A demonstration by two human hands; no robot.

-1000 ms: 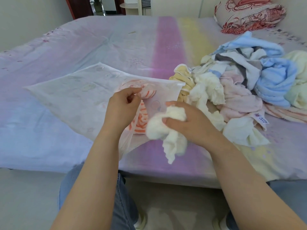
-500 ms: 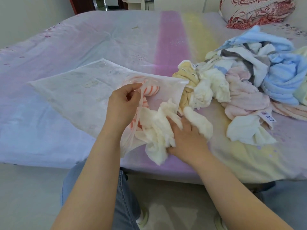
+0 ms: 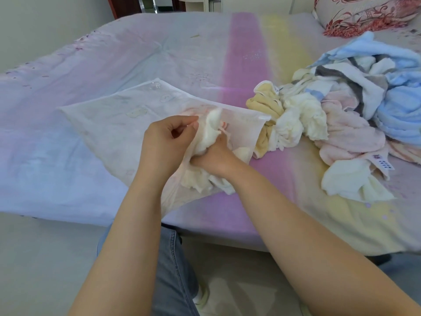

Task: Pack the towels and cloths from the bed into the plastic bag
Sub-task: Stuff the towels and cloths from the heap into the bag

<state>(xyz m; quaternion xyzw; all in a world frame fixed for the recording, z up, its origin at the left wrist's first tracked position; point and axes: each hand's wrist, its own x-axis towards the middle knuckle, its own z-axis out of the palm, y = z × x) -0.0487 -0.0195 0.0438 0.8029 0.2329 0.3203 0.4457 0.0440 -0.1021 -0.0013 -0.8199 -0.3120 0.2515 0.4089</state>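
We look down on a wide bed (image 3: 159,65) whose sheet runs in soft bands of lilac, pink and pale yellow. At one o'clock a red-patterned pillow (image 3: 364,12) lies against the pale wall (image 3: 45,26). At twelve o'clock dark red woodwork (image 3: 114,5) frames an opening. At six o'clock the floor (image 3: 45,258) is light and smooth. Daylight is even and bright.

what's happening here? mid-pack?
Yes. A person at the bed holds the plastic bag open with the left hand, fingers pinching its edge. The right hand pushes a cream towel through the opening; part of it hangs outside. An orange-striped cloth shows inside. The pile of towels waits on the right.
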